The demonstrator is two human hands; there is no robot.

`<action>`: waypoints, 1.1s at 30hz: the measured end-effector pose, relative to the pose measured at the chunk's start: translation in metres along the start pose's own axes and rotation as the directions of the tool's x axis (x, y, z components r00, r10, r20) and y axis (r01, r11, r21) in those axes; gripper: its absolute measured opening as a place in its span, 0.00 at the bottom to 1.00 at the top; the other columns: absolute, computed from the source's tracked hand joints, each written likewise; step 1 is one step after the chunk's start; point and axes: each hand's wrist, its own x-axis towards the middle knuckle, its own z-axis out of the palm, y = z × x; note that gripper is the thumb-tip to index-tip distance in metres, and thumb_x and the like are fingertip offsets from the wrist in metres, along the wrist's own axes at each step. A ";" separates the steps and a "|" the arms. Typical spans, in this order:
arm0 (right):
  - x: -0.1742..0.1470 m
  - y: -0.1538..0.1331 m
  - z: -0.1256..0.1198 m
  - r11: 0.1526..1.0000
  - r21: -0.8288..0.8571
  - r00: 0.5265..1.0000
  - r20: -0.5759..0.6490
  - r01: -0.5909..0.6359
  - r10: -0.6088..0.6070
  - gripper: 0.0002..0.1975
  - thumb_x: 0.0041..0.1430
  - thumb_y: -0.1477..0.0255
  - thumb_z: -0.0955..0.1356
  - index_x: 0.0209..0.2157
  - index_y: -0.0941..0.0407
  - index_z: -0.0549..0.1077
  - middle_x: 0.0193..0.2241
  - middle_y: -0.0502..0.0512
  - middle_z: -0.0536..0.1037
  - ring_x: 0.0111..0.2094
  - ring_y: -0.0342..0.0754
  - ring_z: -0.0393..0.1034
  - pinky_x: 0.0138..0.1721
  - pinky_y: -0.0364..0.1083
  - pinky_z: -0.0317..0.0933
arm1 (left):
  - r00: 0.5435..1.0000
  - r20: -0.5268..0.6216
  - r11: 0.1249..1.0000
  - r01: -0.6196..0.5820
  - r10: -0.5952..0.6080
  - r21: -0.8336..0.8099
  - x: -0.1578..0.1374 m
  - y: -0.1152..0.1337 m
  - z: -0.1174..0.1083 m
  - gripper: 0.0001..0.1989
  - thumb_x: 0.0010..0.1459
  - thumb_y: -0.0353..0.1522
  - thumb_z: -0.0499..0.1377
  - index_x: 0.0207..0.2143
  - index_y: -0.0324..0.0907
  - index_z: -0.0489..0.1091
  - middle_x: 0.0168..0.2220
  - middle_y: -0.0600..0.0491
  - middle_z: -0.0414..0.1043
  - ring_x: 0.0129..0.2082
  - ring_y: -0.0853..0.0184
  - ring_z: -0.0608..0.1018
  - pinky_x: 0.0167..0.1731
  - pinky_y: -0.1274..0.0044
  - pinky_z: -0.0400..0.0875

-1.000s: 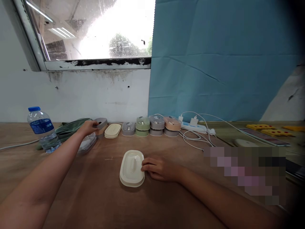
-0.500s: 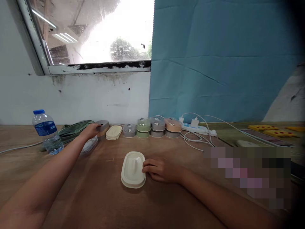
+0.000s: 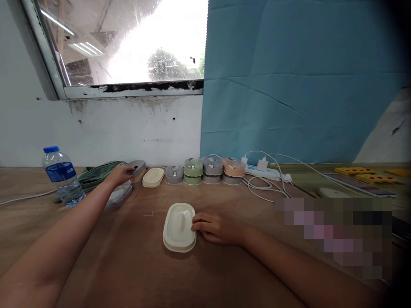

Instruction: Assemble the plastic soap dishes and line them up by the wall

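Note:
A cream oval plastic lid (image 3: pixel 180 224), with a raised ridge along its middle, lies flat on the table in front of me. My right hand (image 3: pixel 213 227) rests at its right rim, fingers bent and closed on the edge. Farther off on the left, my left hand (image 3: pixel 119 175) reaches to a grey box (image 3: pixel 139 172) with a dark opening in its top. Its fingertips are closed at that box's left side, partly hidden by the hand. Just under this hand sits a clear plastic container (image 3: pixel 119 194), partly covered by my forearm.
Another cream lid (image 3: pixel 153 177) lies beside the grey box. Several small lunch boxes (image 3: pixel 212 166) in grey, green and orange line the wall, some stacked. A water bottle (image 3: pixel 62 177) and green pouch (image 3: pixel 99 174) stand left; a power strip (image 3: pixel 266 172) with cables lies right.
My left hand has shifted very slightly left, and the clear container under it shows a little more. The right hand and the cream lid stay in place.

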 end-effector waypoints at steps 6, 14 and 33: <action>0.000 0.000 -0.001 1.000 -0.004 1.000 0.016 -0.002 0.002 0.12 0.57 0.79 0.59 0.42 0.58 0.67 0.40 0.59 0.71 0.40 0.45 0.65 0.41 0.43 0.61 | 0.997 -0.073 0.999 -0.017 0.014 -0.040 0.000 0.007 -0.004 0.18 0.44 0.32 0.56 0.41 0.44 0.72 0.41 0.52 0.74 0.42 0.61 0.74 0.42 0.77 0.65; 0.000 0.000 0.001 0.999 0.038 0.999 -0.014 -0.030 0.030 0.12 0.57 0.79 0.59 0.42 0.58 0.66 0.39 0.59 0.71 0.39 0.44 0.65 0.40 0.43 0.61 | 0.937 -0.192 0.906 -0.334 0.291 -0.260 -0.072 0.130 -0.023 0.12 0.54 0.36 0.51 0.34 0.40 0.70 0.36 0.50 0.69 0.38 0.66 0.72 0.41 0.76 0.65; 0.001 0.000 -0.003 0.951 0.072 0.954 0.034 -0.300 0.298 0.09 0.49 0.82 0.61 0.32 0.58 0.66 0.34 0.55 0.70 0.34 0.45 0.64 0.37 0.43 0.59 | 0.905 -0.313 0.936 -0.336 0.289 -0.107 -0.137 0.043 -0.043 0.17 0.57 0.44 0.49 0.36 0.45 0.72 0.37 0.49 0.70 0.36 0.63 0.73 0.36 0.74 0.68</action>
